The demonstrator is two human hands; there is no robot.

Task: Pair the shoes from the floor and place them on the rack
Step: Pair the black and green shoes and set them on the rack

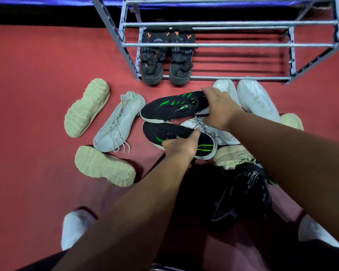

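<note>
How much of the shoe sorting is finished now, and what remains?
Done: one black-and-orange pair stands on the rack. In hand: the left hand grips the near green-striped shoe, the right hand the far green-striped shoe. Left: white shoes, cream shoes and a black shoe lie on the floor.

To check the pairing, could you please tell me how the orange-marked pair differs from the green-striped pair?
The orange-marked pair stands side by side on the rack, untouched; the green-striped pair lies in the floor heap, one shoe held in the left grip, one in the right grip. Both are black.
</note>
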